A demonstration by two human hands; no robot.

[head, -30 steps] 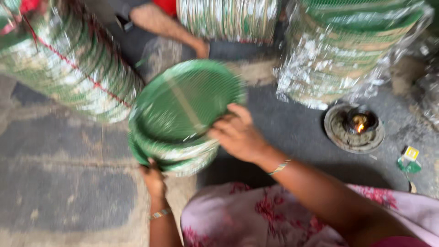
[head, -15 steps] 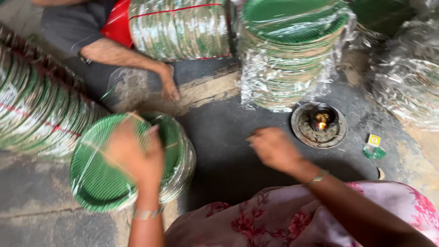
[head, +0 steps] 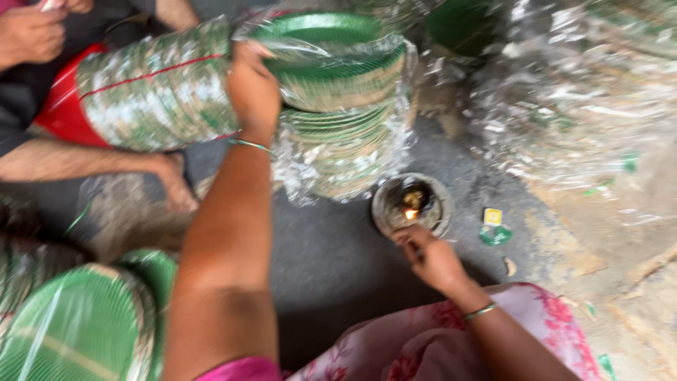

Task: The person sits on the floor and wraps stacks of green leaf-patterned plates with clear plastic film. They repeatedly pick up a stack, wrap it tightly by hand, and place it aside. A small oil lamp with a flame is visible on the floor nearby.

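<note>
Head view: the person is sitting on a dark grey floor [head: 331, 268], rough and stained, turning sandy and cracked toward the right side. Pink flowered cloth [head: 423, 346] is covering the lap at the bottom edge.

Left hand [head: 252, 88] is reaching up and forward, fingers curled over the near rim of a wrapped stack of green plates [head: 338, 106], gripping the clear plastic and rim there. The stack is standing on the floor at top centre, wrap crinkled around its base. A thin bangle is sitting on that wrist.

Right hand [head: 431, 257] is hanging low near the lap, fingers pinched together just at the near edge of a small round metal dish [head: 412, 204] with a tiny flame burning in it. Cannot tell whether anything is held between the fingertips; too blurred.

A small yellow box [head: 492, 216] is lying on the floor just right of the dish, on a green scrap.

Another stack of green plates [head: 77, 331] is lying at bottom left, close beside the left arm. A tied roll of plates [head: 155, 95] with a red string is lying on its side at upper left, against a second person whose hand [head: 176, 185] is resting on the floor below it. More plastic-wrapped bundles [head: 571, 92] are filling the upper right.
</note>
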